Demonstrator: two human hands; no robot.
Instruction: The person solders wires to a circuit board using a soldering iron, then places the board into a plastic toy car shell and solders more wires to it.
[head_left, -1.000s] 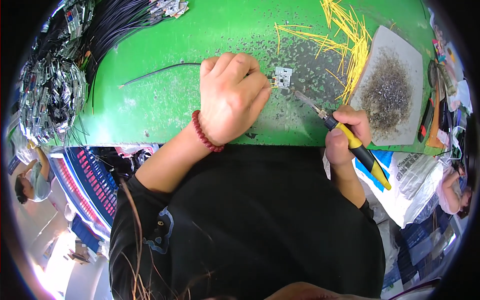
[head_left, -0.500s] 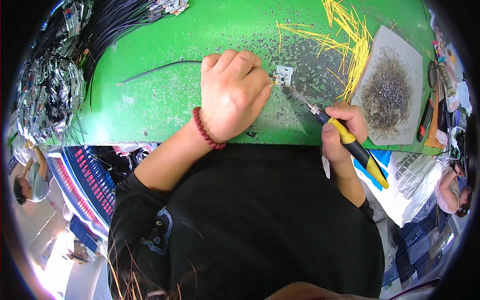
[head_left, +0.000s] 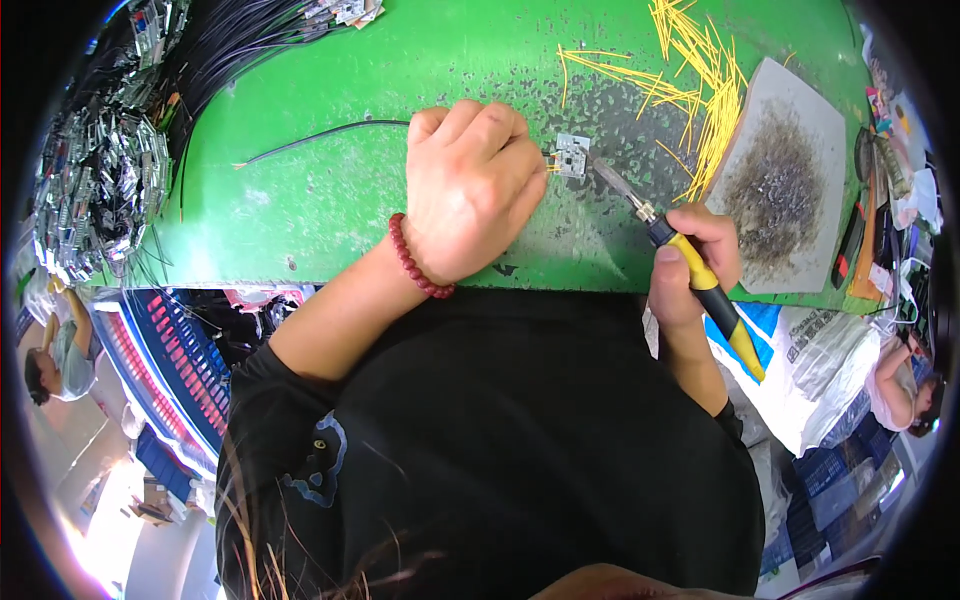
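Circuit board (head_left: 572,156), small and pale, sits flat on the green tabletop (head_left: 330,190) right at the centre of the action, and the soldering iron (head_left: 680,255) has its metal tip laid against the board's right edge. Right hand (head_left: 695,265) is wrapped snugly around the yellow-and-black handle, fingers curled fully closed on it, thumb pressing along the top. Left hand (head_left: 478,190) is bunched knuckles-up just beside the board's left edge, fingers folded under; short yellow leads poke out between the fingertips and the board, so it looks to be pinching something there, though what exactly is hidden beneath the hand. A thin black cable (head_left: 320,138) trails away leftwards from under that hand. As for progress, my read is we are mid-joint: the tip is on, leads meeting the board, nothing set aside as finished nearby. Plenty looks left, too, with loose yellow wire pieces (head_left: 700,70) scattered at top right and a thick bundle of black cables (head_left: 200,50) heaped top left. A grey, speckled cleaning pad (head_left: 785,180) waits just right of the iron.
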